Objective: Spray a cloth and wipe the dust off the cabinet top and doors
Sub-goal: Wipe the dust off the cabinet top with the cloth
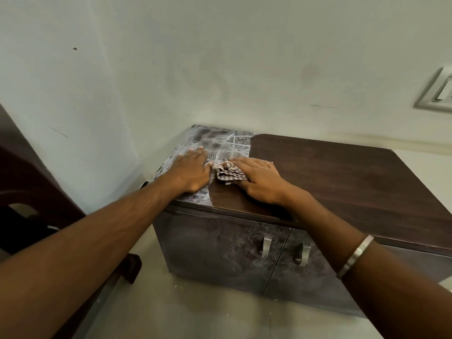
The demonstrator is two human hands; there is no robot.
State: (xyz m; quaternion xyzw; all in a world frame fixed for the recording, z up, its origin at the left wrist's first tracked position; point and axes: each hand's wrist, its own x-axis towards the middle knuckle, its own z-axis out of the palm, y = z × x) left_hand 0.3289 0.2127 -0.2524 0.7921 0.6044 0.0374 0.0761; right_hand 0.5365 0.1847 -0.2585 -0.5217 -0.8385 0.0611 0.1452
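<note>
Standing by the wall, I see the left hand [193, 168] lying flat on the dusty left end of the cabinet top [342, 172], fingers straight and spread a little, gripping nothing; it seems only to steady the person. Just beside it, nearly touching the thumb, sits the cloth [228, 173], bunched into a loose wad near the front edge, where the grey streaked patch meets the clean dark wood. The right hand [259, 178] lies over the cloth's right half, fingers fairly straight and pressing down more than clutching; whether the thumb is tucked round a fold underneath I cannot tell.

The cloth looks light, soft and floppy, a thin checked rag that will crumple and slip out from under a flat palm unless it is pressed or gathered. I would judge the best hold to be a handful of the bunched middle, with the palm bearing down so the folds drag the dust along.

It is pale with brownish stripes, creased into ridges. Below, the two doors [220, 245] with metal handles [266, 246] look mottled with dust, apparently not yet wiped.
</note>
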